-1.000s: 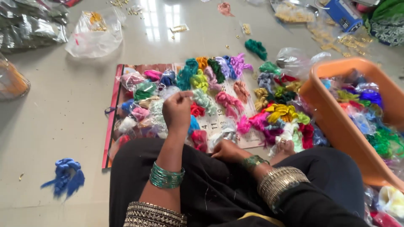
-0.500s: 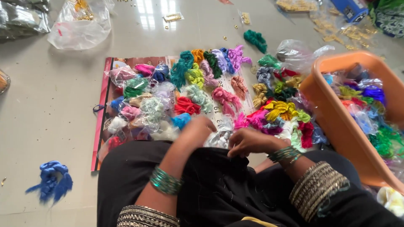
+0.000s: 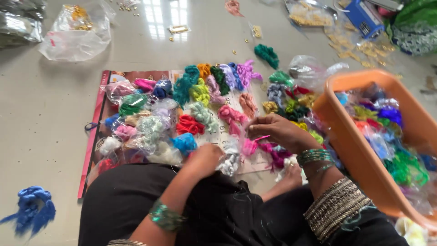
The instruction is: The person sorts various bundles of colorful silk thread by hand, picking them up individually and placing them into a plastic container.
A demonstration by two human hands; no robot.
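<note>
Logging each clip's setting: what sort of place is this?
Probably a home or small workshop floor used for craft sorting: tiled floor, bundles of coloured thread spread on a printed sheet, and an orange tub of more.

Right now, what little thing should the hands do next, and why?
Probably draw the pink thread clear. The right hand pinches its end above the pink bundle, while the left hand presses down on a clear packet beside it.

My right grip (image 3: 273, 132) pinches a pink thread bundle (image 3: 249, 146); my left grip (image 3: 207, 157) rests on a clear packet of grey-white thread (image 3: 230, 161). Green bangles (image 3: 315, 157) ring my wrist, over black clothing (image 3: 218, 214). The tub (image 3: 350, 146) is orange, the floor (image 3: 41, 118) pale grey, and one loose skein (image 3: 29, 209) is blue.
</note>
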